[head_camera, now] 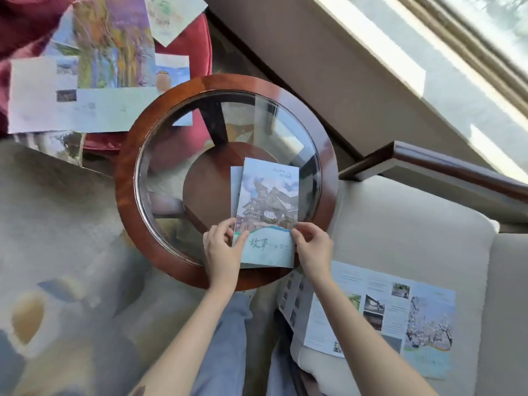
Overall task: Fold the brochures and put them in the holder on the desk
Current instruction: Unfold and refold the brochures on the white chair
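A folded brochure (pixel 267 207) with a statue picture and blue-green cover lies on the round glass table (pixel 128 178), its near end over the wooden rim. My left hand (pixel 221 250) pinches its lower left edge. My right hand (pixel 313 248) pinches its lower right edge. A second panel or sheet edge peeks out behind it on the left. An unfolded brochure (pixel 380 315) lies flat on the cream seat at the right. Several more open brochures (pixel 85 81) are spread over the red chair at the upper left. No holder shows in this view.
The table has a dark wood ring around clear glass, with its wooden base seen through it. A red cushioned chair (pixel 197 38) stands beyond the table. A cream armchair with a wooden armrest (pixel 457 170) is at the right. A window sill (pixel 428 67) runs along the upper right.
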Demonstrator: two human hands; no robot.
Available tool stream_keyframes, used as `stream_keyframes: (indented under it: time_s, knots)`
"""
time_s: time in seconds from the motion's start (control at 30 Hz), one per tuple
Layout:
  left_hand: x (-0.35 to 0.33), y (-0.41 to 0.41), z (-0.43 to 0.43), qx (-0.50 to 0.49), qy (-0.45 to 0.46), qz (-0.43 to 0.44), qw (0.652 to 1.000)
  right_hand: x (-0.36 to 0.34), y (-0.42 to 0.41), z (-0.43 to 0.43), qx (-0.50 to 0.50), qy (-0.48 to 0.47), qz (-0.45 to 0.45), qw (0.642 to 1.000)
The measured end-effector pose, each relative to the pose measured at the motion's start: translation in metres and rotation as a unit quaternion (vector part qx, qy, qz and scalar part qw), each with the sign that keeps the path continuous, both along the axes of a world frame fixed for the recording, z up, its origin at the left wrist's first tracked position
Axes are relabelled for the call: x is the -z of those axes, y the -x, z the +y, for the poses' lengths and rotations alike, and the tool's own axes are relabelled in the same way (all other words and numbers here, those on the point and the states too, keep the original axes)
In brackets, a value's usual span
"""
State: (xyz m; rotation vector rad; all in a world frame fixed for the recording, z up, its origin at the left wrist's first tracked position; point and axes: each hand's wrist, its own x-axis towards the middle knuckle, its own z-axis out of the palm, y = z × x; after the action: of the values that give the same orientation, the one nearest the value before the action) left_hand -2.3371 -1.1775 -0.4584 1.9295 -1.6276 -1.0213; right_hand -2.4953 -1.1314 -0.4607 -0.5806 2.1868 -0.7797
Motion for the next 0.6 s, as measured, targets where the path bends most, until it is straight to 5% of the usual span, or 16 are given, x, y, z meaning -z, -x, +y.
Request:
stream_keyframes:
  time_s: [0.6]
  knots:
    - [0.023, -0.023, 0.014, 0.019, -0.051, -0.099, 0.994, 0.011, -0.025, 0.002, -0.038, -0.041, 0.086, 0.995]
